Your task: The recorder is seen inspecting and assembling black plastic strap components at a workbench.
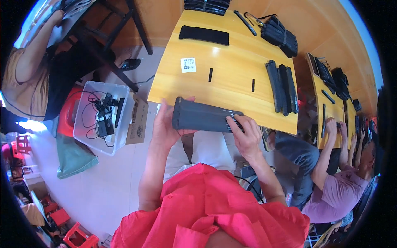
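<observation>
While forearms [269, 176] lean inward, hands [163, 127] [247, 137] hold a black strip [202, 115].

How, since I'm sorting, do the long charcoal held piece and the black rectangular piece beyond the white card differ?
The long charcoal piece is in the left hand; the black rectangular piece lies on the yellow table. The charcoal piece shows pale marks; the black piece looks plain. Both are elongated.

Short-sleeved red shirt [198, 192], pale trousers [211, 151]
</observation>
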`<state>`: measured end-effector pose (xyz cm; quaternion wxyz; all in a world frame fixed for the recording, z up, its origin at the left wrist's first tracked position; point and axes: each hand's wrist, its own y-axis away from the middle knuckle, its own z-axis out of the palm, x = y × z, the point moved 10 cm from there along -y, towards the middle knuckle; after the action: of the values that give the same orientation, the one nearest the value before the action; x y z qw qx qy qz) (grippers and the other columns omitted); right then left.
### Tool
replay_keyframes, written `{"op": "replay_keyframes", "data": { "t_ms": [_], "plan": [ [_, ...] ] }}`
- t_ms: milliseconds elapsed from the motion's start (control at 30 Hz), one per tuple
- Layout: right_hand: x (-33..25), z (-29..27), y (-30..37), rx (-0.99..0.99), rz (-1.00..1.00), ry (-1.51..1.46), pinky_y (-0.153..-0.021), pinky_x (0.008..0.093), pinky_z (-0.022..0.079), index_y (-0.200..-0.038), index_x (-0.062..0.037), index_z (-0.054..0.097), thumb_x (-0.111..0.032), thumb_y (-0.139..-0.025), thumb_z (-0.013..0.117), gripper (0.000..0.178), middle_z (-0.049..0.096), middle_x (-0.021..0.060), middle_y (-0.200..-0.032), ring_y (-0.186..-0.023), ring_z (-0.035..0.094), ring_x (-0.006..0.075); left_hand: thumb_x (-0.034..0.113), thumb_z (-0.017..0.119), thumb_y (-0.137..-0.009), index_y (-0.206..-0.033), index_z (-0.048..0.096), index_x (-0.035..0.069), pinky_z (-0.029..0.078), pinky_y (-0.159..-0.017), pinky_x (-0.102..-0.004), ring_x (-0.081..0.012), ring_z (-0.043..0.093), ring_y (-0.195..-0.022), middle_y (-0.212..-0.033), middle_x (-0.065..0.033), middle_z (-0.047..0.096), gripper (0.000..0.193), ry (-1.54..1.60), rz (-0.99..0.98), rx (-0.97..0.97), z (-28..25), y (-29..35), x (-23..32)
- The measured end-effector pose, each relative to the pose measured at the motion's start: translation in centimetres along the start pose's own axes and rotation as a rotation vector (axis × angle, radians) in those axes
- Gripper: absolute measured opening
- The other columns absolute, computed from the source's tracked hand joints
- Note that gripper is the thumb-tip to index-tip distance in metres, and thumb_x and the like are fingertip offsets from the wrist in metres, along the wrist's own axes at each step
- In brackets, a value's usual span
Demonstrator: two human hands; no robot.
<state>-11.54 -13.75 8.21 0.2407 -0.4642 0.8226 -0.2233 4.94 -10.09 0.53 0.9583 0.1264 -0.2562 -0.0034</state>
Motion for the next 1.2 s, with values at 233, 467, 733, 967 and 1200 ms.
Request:
{"op": "replay_keyframes", "data": {
  "t_ms": [233, 467, 733, 967, 1200],
  "plan": [
    [1.1, 0.6, -1.4, -0.191, 0.068, -0.107, -0.086, 0.0394, 0.045, -0.117, -0.0118, 0.057, -0.004, -0.059, 0.072, 0.06, 0.047, 0.0145, -0.119, -0.107, 0.049, 0.0294, 0.014, 0.055, -0.087, -0.118, 0.052, -0.002, 0.047, -0.081, -0.0238, -0.0129, 0.058, -0.093, -0.106, -0.0085, 0.059, 0.035, -0.378, 0.0, 0.153, -2.9, -0.6, 1.1],
    [11.4, 4.9, 1.0, -0.141, 1.053, -1.22, -0.058, 0.022, 0.048, -0.116, 0.0019, 0.055, -0.01, -0.08, 0.065, 0.04, 0.061, 0.0049, -0.09, -0.074, 0.056, 0.009, 0.014, 0.053, -0.089, -0.11, 0.053, 0.002, 0.047, -0.08, -0.0236, -0.0097, 0.057, -0.088, -0.096, -0.0044, 0.058, 0.024, -0.575, 0.041, 0.091, -1.4, -5.2, 4.7],
    [17.8, 8.5, -6.2, -0.012, 1.04, -1.221, -0.046, 0.0183, 0.044, -0.103, -0.0015, 0.063, -0.016, -0.085, 0.06, 0.024, 0.062, -0.0001, -0.077, -0.058, 0.051, 0.0033, 0.011, 0.051, -0.089, -0.112, 0.053, 0.0, 0.053, -0.073, -0.0216, -0.0101, 0.063, -0.085, -0.099, -0.0062, 0.063, 0.025, -0.448, 0.042, 0.08, -1.1, -14.2, 9.4],
    [22.5, 12.7, -11.9, 0.034, 1.0, -1.089, -0.044, 0.0186, 0.043, -0.105, -0.0004, 0.061, -0.015, -0.084, 0.061, 0.026, 0.059, -0.0001, -0.073, -0.059, 0.052, 0.0048, 0.007, 0.055, -0.086, -0.1, 0.061, -0.003, 0.048, -0.06, -0.021, -0.0068, 0.06, -0.07, -0.087, -0.0057, 0.066, 0.018, -0.805, 0.174, 0.179, -2.5, -20.9, 14.5],
    [28.1, 17.2, -17.9, 0.025, 0.91, -0.854, -0.042, 0.0175, 0.039, -0.108, -0.0017, 0.058, -0.015, -0.081, 0.065, 0.031, 0.058, -0.0023, -0.067, -0.054, 0.052, 0.0045, 0.0, 0.061, -0.08, -0.095, 0.064, -0.003, 0.046, -0.06, -0.0208, -0.0079, 0.059, -0.067, -0.082, -0.0048, 0.065, 0.016, -0.944, 0.408, 0.296, -4.6, -28.7, 19.3]
  ]
}}
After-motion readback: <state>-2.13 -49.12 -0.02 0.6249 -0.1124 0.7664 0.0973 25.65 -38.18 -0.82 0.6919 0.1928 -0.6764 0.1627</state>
